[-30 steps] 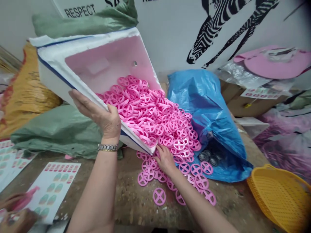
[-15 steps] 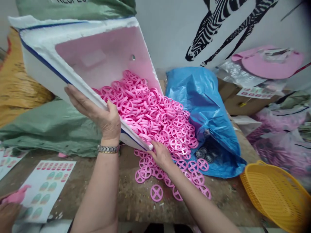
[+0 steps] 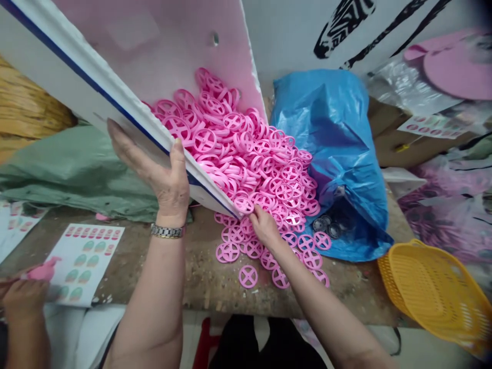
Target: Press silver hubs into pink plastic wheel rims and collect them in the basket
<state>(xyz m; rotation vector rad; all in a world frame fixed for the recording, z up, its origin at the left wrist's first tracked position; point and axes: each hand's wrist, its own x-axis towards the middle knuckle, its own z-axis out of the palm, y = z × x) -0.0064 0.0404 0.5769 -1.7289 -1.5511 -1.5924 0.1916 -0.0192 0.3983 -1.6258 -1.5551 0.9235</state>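
Observation:
A large white foam box (image 3: 49, 38) with a blue stripe is tilted, its open side toward me and low corner near the table. Pink four-spoked plastic wheels (image 3: 238, 169) fill its lower part and spill past the rim into a heap. My left hand (image 3: 161, 177) supports the box's outer side, fingers stretched along it and thumb at the rim. At the low corner, my right hand (image 3: 263, 225) has its fingers closed on the edge, beside the wheels; the fingertips are partly hidden. Loose wheels (image 3: 248, 277) lie flat on the worn table (image 3: 207, 292).
A blue plastic bag (image 3: 323, 123) with dark wheels at its mouth stands right of the heap. Yellow baskets (image 3: 434, 287) sit at the table's right edge. Left are a green sack (image 3: 69, 169), sticker sheets (image 3: 90, 256) and another person's hand (image 3: 26, 297) with a pink piece.
The view has shifted downward and closer. The box looks tipped up more steeply, with both hands still on it. The other person's hand with the pink piece has come further into view.

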